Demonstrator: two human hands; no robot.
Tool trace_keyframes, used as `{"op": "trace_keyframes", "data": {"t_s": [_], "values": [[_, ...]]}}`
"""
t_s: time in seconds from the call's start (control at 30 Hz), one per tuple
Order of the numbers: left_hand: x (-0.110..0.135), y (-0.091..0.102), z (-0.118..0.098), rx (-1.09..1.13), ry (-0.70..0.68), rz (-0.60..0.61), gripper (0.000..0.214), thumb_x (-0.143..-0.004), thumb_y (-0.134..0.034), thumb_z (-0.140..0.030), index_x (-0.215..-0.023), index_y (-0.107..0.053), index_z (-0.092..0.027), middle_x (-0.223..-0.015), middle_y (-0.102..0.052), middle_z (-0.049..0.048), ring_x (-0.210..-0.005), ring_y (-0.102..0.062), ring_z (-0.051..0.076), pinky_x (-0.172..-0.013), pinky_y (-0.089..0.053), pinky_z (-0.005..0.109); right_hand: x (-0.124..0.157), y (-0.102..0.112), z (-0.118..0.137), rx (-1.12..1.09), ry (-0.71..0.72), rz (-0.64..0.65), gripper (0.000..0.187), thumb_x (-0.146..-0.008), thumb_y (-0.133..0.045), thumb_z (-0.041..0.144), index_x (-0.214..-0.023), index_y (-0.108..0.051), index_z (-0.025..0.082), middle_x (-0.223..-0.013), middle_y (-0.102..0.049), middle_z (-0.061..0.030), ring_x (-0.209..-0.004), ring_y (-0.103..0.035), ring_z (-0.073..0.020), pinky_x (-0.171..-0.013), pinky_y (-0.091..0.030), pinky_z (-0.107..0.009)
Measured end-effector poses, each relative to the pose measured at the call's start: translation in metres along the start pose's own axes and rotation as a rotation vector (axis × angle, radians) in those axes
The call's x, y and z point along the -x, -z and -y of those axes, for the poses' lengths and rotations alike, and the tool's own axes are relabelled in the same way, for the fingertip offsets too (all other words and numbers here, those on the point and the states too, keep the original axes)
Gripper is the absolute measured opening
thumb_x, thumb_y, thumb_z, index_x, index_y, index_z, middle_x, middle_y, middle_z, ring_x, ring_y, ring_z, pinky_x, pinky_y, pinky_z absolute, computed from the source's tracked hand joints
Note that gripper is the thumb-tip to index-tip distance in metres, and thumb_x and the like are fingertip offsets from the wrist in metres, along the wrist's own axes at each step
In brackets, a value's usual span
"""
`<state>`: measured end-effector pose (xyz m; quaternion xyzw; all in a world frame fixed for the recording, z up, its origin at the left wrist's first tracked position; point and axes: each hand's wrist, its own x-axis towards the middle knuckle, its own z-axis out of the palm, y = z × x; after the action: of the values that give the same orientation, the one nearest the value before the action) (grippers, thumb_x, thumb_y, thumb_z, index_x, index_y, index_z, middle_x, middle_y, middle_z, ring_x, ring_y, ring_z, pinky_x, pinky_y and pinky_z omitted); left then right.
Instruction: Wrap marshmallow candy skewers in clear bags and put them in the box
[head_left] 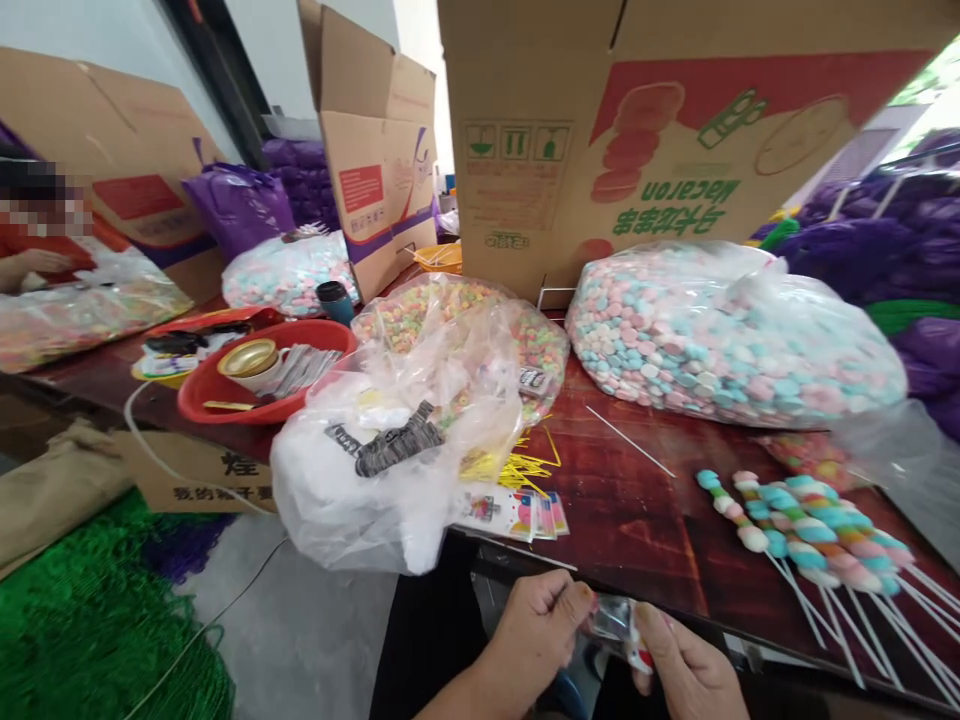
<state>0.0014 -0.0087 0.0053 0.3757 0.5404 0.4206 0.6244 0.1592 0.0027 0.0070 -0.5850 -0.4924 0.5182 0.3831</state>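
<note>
A small clear plastic bag (611, 620) with a bit of red and white print is stretched between my two hands, just in front of the table edge. My left hand (536, 632) pinches its left side between thumb and fingers. On the other side, my right hand (684, 655) grips it the same way. Printed bags (510, 513) lie flat on the table beyond my left hand, below a bunch of yellow twist ties (517, 466). To the right rest several marshmallow skewers (832, 535) on white sticks, in blue, pink, white and orange.
A large bag of marshmallows (720, 350) and a bag of ring-shaped candies (450, 320) stand behind. A white plastic bag (352, 510) overhangs the table's front. A red basin (206, 395), a cardboard box (540, 130) and a loose stick (630, 440) are around. Another person's hand (41, 265) shows far left.
</note>
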Motion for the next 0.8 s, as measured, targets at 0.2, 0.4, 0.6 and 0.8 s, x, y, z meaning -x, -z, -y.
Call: {"op": "trace_keyframes", "data": {"t_s": [0.2,0.4,0.6,0.8], "values": [[-0.001,0.0,-0.001,-0.007,-0.004,0.044,0.06,-0.077,-0.05,-0.078,-0.072,-0.052,-0.018,-0.043,-0.036,-0.0079,-0.041,-0.031,0.008,-0.049,-0.026,0.025,-0.007,0.006,0.006,-0.075,0.001,0.042,0.037,-0.07,-0.072,0.055,-0.067,-0.072,0.018,-0.06,-0.063,-0.0013,-0.056,-0.053,-0.0151,-0.053,-0.045,-0.024],[-0.002,-0.006,-0.005,0.01,-0.02,0.078,0.044,-0.082,-0.059,-0.061,-0.075,-0.051,-0.019,-0.045,-0.042,-0.0081,-0.043,-0.037,0.008,-0.051,-0.029,0.024,-0.003,0.015,0.005,0.032,0.093,-0.076,0.05,-0.085,-0.052,0.056,-0.05,-0.044,0.02,-0.05,-0.041,0.0031,-0.049,-0.038,-0.0103,-0.046,-0.033,-0.022],[-0.018,-0.012,-0.004,0.065,-0.066,0.037,0.044,-0.082,-0.061,-0.06,-0.072,-0.049,-0.019,-0.042,-0.036,-0.0105,-0.039,-0.034,0.006,-0.05,-0.034,0.023,-0.005,0.046,0.011,0.143,0.175,-0.075,0.046,-0.088,-0.053,0.049,-0.052,-0.051,0.019,-0.049,-0.048,0.0026,-0.049,-0.044,-0.0101,-0.05,-0.038,-0.023],[-0.022,-0.015,-0.017,0.401,-0.015,-0.06,0.045,-0.077,-0.072,-0.054,-0.068,-0.043,-0.019,-0.043,-0.031,-0.0118,-0.039,-0.033,0.005,-0.05,-0.037,0.022,-0.032,0.105,0.014,0.533,0.275,-0.373,0.035,-0.091,-0.048,0.042,-0.104,-0.07,0.017,-0.089,-0.074,-0.0094,-0.069,-0.067,-0.0197,-0.065,-0.052,-0.032]]}}
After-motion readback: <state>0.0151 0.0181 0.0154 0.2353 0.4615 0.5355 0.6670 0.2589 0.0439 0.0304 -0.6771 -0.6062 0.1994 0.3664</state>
